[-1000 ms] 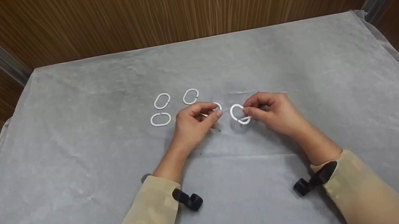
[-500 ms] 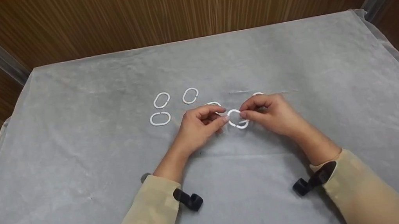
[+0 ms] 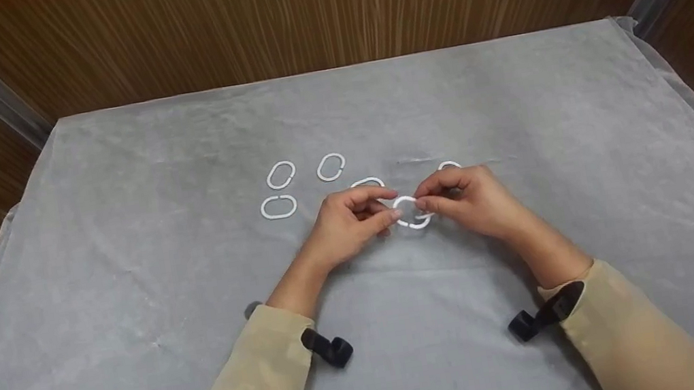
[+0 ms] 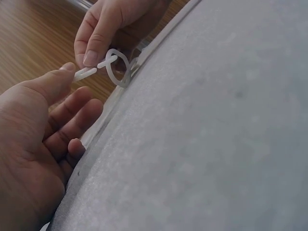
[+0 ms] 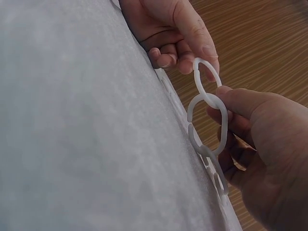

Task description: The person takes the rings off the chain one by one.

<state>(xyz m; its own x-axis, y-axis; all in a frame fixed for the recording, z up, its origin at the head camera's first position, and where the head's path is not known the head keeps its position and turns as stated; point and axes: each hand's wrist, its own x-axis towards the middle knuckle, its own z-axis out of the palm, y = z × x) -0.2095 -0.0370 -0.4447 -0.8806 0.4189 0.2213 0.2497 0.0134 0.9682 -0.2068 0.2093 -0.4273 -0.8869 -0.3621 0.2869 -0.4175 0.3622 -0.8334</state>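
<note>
Between the hands is a white oval plastic link (image 3: pixel 403 198) with a small gap in its side. My left hand (image 3: pixel 348 226) pinches its left end between thumb and fingers. On the opposite side, my right hand (image 3: pixel 473 199) pinches the same link. In the right wrist view, a second link (image 5: pixel 224 126) hangs threaded through this upper link (image 5: pixel 198 82), and a third link (image 5: pixel 219 168) hangs from the second. The left wrist view shows the upper link edge-on, with a gap between its ends near the right thumb.
Left of the hands, loose white links lie on the grey cloth (image 3: pixel 124 269): one upper left (image 3: pixel 279 163), one beside it (image 3: pixel 330 155), another link below (image 3: pixel 280 216). One link (image 3: pixel 367 180) is partly behind the left hand; another link (image 3: pixel 449 163) shows behind the right. Wooden panels (image 3: pixel 319 6) stand behind.
The right hand has brought its link leftward and down, and the left hand has moved right from beside the loose link to take hold of it. Since half a second ago, both have shifted slightly.
</note>
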